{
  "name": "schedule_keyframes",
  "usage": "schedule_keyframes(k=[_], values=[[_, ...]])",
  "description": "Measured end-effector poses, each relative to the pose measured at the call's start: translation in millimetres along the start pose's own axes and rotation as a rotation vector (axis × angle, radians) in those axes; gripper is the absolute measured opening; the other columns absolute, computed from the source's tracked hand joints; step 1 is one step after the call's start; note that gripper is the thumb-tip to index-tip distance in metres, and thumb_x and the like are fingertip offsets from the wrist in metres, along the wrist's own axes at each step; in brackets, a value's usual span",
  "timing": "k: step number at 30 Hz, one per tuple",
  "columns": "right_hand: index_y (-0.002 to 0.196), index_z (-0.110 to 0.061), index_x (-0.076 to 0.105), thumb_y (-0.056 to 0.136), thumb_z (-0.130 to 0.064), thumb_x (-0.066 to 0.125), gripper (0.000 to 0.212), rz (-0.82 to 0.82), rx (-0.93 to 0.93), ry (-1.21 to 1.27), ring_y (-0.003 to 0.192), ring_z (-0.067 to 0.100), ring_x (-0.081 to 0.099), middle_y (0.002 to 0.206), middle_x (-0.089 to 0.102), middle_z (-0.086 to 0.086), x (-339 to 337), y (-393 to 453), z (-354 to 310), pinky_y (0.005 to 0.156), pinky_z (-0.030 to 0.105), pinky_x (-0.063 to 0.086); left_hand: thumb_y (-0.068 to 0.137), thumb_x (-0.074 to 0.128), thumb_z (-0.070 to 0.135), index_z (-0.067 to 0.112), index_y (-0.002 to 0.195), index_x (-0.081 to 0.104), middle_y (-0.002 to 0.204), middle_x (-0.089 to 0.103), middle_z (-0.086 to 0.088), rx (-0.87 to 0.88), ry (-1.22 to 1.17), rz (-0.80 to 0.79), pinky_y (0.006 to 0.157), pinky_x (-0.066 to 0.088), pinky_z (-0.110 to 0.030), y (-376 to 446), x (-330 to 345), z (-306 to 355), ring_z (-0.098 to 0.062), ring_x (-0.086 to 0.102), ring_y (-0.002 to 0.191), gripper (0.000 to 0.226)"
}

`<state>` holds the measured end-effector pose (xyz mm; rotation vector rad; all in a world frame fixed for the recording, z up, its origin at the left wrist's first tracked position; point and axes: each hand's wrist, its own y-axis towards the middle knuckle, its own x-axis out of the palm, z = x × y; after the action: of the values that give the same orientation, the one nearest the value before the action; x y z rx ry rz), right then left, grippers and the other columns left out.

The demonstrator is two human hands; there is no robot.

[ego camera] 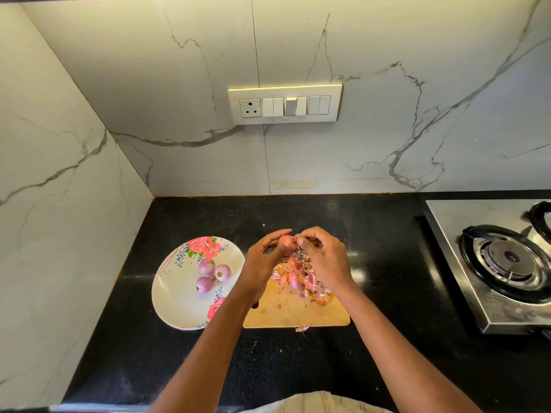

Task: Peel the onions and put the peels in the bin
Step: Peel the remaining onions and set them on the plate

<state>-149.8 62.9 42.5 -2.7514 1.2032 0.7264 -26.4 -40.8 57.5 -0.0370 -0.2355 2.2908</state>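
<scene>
My left hand (262, 257) holds a small reddish onion (285, 240) above the far end of the wooden cutting board (286, 314). My right hand (323, 254) pinches at the onion's right end with thumb and fingertips. Under both hands a pile of pink and tan onion peels (301, 281) lies on the board. Three peeled purple onions (213, 275) sit on a white plate (176, 296) with a red rose print, left of the board. No bin is in view.
A steel gas stove (504, 260) with a black burner ring stands at the right on the black counter (387, 263). A switch panel (284, 104) hangs on the marble back wall. One scrap of peel (301, 328) lies on the counter by the board's near edge.
</scene>
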Motion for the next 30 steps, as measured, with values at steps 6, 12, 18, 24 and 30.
schedule_keyframes(k=[6, 12, 18, 24, 30], values=[[0.102, -0.021, 0.071, 0.100, -0.032, 0.062, 0.014, 0.036, 0.247, 0.220, 0.089, 0.014, 0.071, 0.095, 0.073, -0.004, 5, 1, 6, 0.079, 0.030, 0.060, 0.090, 0.069, 0.040, 0.032, 0.129, 0.062, 0.127, 0.066, 0.011, 0.035, 0.125, 0.011, 0.099, 0.054, -0.028, 2, 1, -9, -0.011, 0.064, 0.117, 0.040], [0.098, -0.019, 0.072, 0.100, -0.023, 0.063, 0.010, -0.112, 0.319, 0.163, 0.081, 0.017, 0.072, 0.088, 0.074, -0.001, -7, 1, 14, 0.079, 0.036, 0.061, 0.084, 0.073, 0.045, 0.034, 0.125, 0.061, 0.126, 0.066, 0.008, -0.010, 0.094, 0.051, 0.103, 0.053, -0.034, 2, -14, -17, -0.013, 0.064, 0.118, 0.044], [0.122, -0.028, 0.068, 0.093, -0.031, 0.073, 0.030, -0.332, 0.267, 0.043, 0.105, 0.001, 0.065, 0.115, 0.069, -0.016, -2, -15, 25, 0.083, 0.015, 0.050, 0.082, 0.071, 0.048, 0.033, 0.119, 0.062, 0.123, 0.068, 0.007, -0.085, 0.147, 0.028, 0.098, 0.051, -0.030, -8, -15, -30, -0.016, 0.063, 0.118, 0.042], [0.115, -0.030, 0.073, 0.087, -0.024, 0.080, 0.029, -0.323, 0.119, 0.126, 0.103, -0.004, 0.066, 0.107, 0.073, -0.017, -1, -12, 13, 0.087, 0.012, 0.051, 0.083, 0.071, 0.052, 0.033, 0.123, 0.065, 0.121, 0.070, 0.011, -0.134, 0.171, 0.012, 0.110, 0.048, -0.044, -6, -13, -32, -0.014, 0.064, 0.116, 0.044], [0.099, -0.021, 0.077, 0.091, -0.022, 0.075, 0.008, -0.218, 0.237, 0.305, 0.090, 0.014, 0.073, 0.092, 0.077, -0.003, -3, -6, 16, 0.083, 0.030, 0.060, 0.085, 0.073, 0.045, 0.033, 0.123, 0.068, 0.120, 0.072, 0.013, -0.123, 0.142, -0.038, 0.110, 0.047, -0.047, -5, -14, -21, -0.014, 0.065, 0.117, 0.040]])
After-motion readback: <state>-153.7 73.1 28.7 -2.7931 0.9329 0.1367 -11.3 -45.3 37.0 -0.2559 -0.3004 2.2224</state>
